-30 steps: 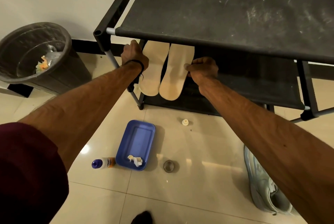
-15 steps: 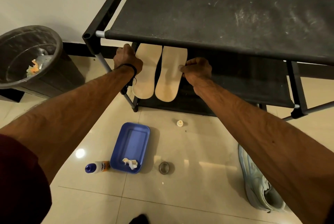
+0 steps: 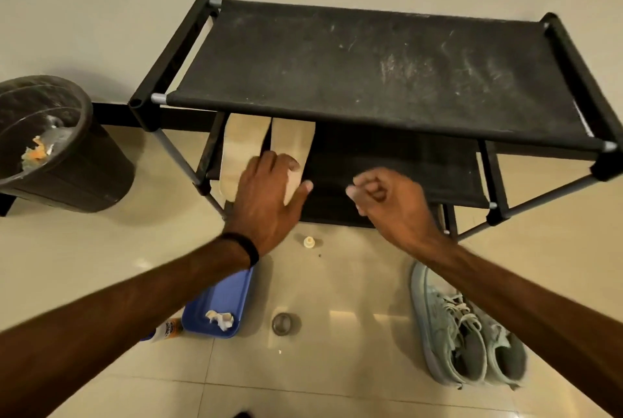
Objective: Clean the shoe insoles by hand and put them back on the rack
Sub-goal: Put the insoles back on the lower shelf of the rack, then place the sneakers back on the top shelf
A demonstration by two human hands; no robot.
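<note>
Two smooth beige insoles (image 3: pixel 242 148) lie side by side on the black fabric rack's (image 3: pixel 371 73) lower shelf. My left hand (image 3: pixel 269 195) spreads flat above their heels; my right hand (image 3: pixel 387 201) curls loosely, holding nothing.
</note>
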